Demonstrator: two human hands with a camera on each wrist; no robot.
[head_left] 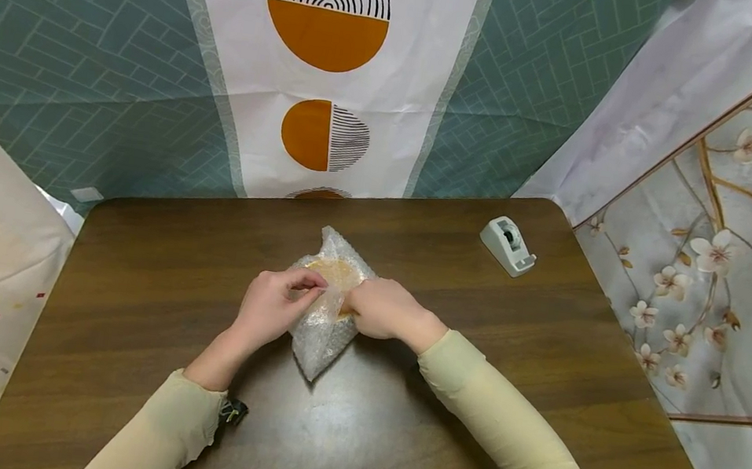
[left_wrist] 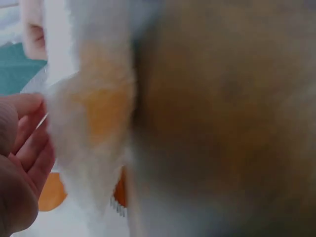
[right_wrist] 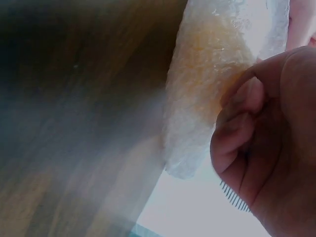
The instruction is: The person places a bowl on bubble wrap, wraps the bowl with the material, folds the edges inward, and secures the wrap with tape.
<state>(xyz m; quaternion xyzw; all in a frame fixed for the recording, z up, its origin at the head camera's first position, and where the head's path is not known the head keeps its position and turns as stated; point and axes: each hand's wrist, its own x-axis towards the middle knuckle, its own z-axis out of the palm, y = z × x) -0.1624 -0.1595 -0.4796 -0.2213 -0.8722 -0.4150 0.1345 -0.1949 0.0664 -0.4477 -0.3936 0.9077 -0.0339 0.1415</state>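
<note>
A bubble wrap package (head_left: 320, 342) with pointed ends stands out in the middle of the table. Through its clear layers shows a yellow-orange thing (head_left: 335, 270), whose kind the wrap hides. My left hand (head_left: 272, 304) pinches the bubble wrap between thumb and fingers on the left side. On the right side my right hand (head_left: 386, 309) has its fingers curled at the wrap's edge and grips it there. In the right wrist view the bubble wrap (right_wrist: 197, 98) lies against the curled fingers of the right hand (right_wrist: 266, 128). The left wrist view is blurred, with the left fingertips at the bubble wrap (left_wrist: 94, 118).
A white tape dispenser (head_left: 508, 246) stands near the back right corner of the brown wooden table (head_left: 149, 276). Patterned cloths hang behind the table and along both sides, close to its edges.
</note>
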